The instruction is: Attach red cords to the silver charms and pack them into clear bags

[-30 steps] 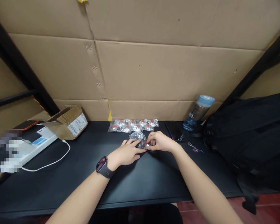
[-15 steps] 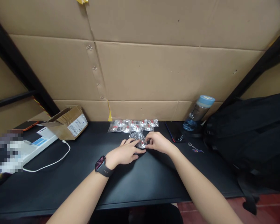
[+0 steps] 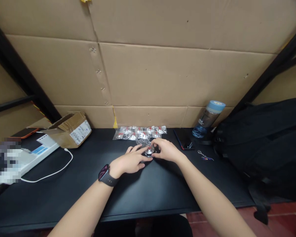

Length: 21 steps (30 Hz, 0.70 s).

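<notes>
A small clear plastic packet with a round silver piece and a red mark (image 3: 150, 150) lies on the black tabletop between my hands. My left hand (image 3: 132, 162) rests flat with spread fingers, its index fingertip on the packet's left side. My right hand (image 3: 165, 151) has thumb and index finger curled round the packet's right side, holding it at the edge. Part of the packet is hidden by the fingers. Crinkled clear plastic (image 3: 143, 142) shows just behind it. Several similar packets (image 3: 139, 132) lie in rows farther back, against the cardboard.
On the left stand an open cardboard box (image 3: 75, 131), a white power strip (image 3: 39, 154) and a white cable (image 3: 49, 177). To the right are a dark phone (image 3: 184, 139), a blue-lidded bottle (image 3: 207, 120), a small charm on a cord (image 3: 206, 158) and a black backpack (image 3: 263, 144).
The fingers shift slightly on the packet, and more of its silver round piece shows. My right index finger sits nearer its top edge. The whole view has moved a little.
</notes>
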Tool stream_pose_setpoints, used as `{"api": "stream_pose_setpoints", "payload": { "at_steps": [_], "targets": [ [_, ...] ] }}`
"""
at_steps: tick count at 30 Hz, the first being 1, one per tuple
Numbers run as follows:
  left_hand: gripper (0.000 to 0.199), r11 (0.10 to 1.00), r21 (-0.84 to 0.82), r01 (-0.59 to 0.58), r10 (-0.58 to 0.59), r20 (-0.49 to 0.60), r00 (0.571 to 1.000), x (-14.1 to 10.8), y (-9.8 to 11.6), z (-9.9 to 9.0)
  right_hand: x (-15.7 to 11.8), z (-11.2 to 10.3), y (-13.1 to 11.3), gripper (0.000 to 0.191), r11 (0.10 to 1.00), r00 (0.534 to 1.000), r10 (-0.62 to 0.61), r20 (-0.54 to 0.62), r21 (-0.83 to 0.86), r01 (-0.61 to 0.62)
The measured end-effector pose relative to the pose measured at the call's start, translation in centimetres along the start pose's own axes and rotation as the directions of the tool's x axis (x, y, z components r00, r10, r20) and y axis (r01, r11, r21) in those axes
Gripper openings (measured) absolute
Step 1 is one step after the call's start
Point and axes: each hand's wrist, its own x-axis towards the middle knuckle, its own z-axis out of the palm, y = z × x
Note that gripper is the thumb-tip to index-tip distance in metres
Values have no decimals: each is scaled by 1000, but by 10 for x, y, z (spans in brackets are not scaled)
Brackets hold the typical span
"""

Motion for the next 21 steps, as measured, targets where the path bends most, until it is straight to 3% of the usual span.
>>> {"api": "stream_pose_setpoints", "payload": {
  "at_steps": [2,6,10,13,21],
  "targets": [
    [58,1000,0,-12,12,1,1000,0,0,0,1,2,1,36,1000,1000,8,19,14,-8],
    [62,1000,-4,-21,21,8,1000,1,1,0,3,7,4,26,999,997,32,-63,-10,-33],
    [61,999,-30,-46,46,16,999,2,0,1,1,8,9,35,998,998,-48,-47,47,50],
    [61,999,-18,-35,34,-24,999,2,-2,2,2,13,10,39,998,998,-41,-48,54,43],
    [66,1000,-4,-25,24,-82,996,0,0,3,18,35,1,32,997,969,76,-236,5,-77]
  ]
}}
